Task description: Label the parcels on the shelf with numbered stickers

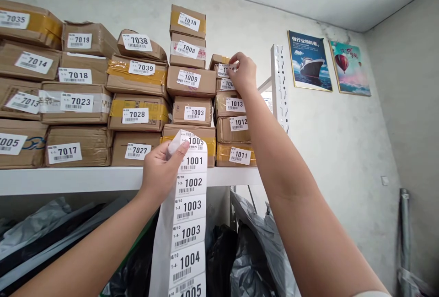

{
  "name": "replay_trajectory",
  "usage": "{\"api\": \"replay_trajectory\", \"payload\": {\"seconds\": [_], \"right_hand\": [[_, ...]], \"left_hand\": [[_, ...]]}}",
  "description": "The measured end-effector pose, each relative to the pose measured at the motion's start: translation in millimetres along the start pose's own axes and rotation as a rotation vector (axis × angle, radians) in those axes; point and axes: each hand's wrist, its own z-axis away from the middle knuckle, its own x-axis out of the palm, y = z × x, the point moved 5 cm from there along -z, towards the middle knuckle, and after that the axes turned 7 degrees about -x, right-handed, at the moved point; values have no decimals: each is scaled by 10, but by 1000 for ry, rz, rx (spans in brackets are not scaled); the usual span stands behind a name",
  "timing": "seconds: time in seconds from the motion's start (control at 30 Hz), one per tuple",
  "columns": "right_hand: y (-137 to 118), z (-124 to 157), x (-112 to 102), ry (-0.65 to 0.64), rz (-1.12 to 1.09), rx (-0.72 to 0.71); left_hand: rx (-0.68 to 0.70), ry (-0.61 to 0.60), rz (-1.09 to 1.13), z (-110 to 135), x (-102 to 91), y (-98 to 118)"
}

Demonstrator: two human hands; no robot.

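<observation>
The right hand (244, 73) pinched a label (224, 69) against the top box (215, 59), so sticking seemed underway. The left hand (160, 169) gripped the label strip (190, 187). Pressing the label flat seemed needed next.

Left hand (159, 169) on label strip (187, 214), right hand (243, 73) fingertips at top box label (224, 69)

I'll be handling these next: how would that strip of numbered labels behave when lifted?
Probably floppy: the label strip hangs limp below the left hand. Likely light, since a finger-and-thumb pinch carries it. It may swing, as nothing supports it below the grip.
</observation>
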Motion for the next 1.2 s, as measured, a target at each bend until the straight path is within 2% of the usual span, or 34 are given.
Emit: {"api": "replay_trajectory", "payload": {"seconds": [0.2, 0.3, 0.4, 0.47, 0.63, 0.73, 0.83, 0.87, 0.9, 0.97, 1.03, 1.07, 1.2], "right_hand": [[34, -26, 22, 56, 70, -42], [97, -83, 38, 86, 87, 34], [199, -108, 97, -8, 37, 190], [245, -105, 132, -76, 13, 240], [319, -126, 126, -61, 15, 225], [276, -80, 45, -45, 0, 224], [-35, 167, -171, 35, -118, 90], [-197, 309, -229, 15, -214, 12], [-374, 478, -258, -57, -340, -66], [-714, 874, -218, -351, -622, -167], [-915, 1228, -158, -548, -814, -143], [-947, 1346, -132, -571, -879, -96], [-820, 1489, -73, -435, -1027, 129]], "left_hand": [[-13, 21, 0, -27, -26, -46], [-25, 25, 9, -40, -41, -71], [-26, 12, 22, -46, -55, -96], [-29, 5, 28, -44, -66, -105], [-32, 19, 2, -43, -77, -85], [-10, 55, -15, -75, -82, -60], [6, 44, -8, -130, -64, -32], [14, 28, -2, -147, -50, -17], [30, 12, 5, -160, -34, 5], [86, -10, 34, -176, 2, 72], [147, -18, 48, -179, 42, 155], [167, -26, 38, -181, 68, 193], [157, -124, -61, -209, 220, 285]]}}
